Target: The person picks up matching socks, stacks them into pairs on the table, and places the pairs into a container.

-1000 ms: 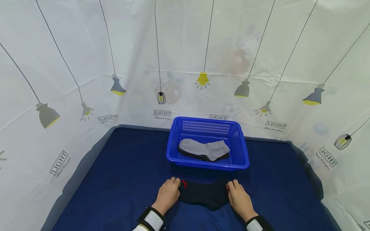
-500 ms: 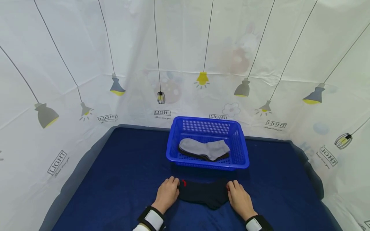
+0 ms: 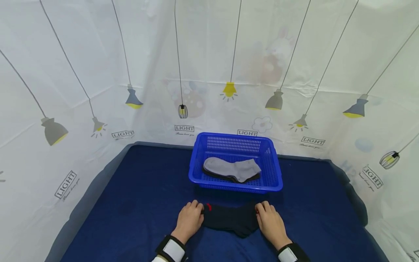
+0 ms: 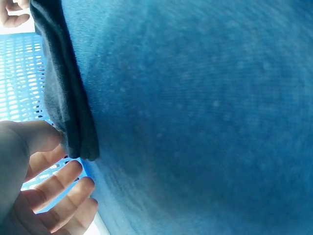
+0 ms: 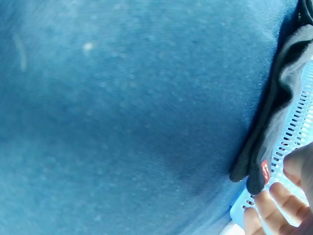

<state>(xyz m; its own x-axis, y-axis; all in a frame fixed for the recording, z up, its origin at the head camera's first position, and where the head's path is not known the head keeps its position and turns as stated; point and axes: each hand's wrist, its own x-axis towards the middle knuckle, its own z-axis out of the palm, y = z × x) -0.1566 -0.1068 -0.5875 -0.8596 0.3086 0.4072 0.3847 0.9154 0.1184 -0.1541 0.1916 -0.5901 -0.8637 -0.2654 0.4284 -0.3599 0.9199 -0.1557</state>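
Note:
Black socks [image 3: 229,220], stretched out flat between my hands, lie on the dark blue cloth in front of the basket. Seen edge-on in the left wrist view, the socks [image 4: 66,93] show two layers, one on the other. My left hand [image 3: 188,220] pinches their left end, beside a red mark, with thumb and fingertips. At the opposite end my right hand [image 3: 272,223] holds the edge with its fingertips. A small red label [image 5: 265,171] shows there in the right wrist view, close to the thumb.
Behind the socks stands a blue plastic basket [image 3: 235,188] with perforated walls. Inside it, a grey sock [image 3: 232,169] lies on top of black ones [image 3: 219,177]. The dark blue cloth [image 3: 147,189] reaches back to a white curtain [image 3: 209,65] printed with lamps.
My right hand's fingertips have shifted slightly up and to the left along the sock edge. The left hand and the socks have barely moved.

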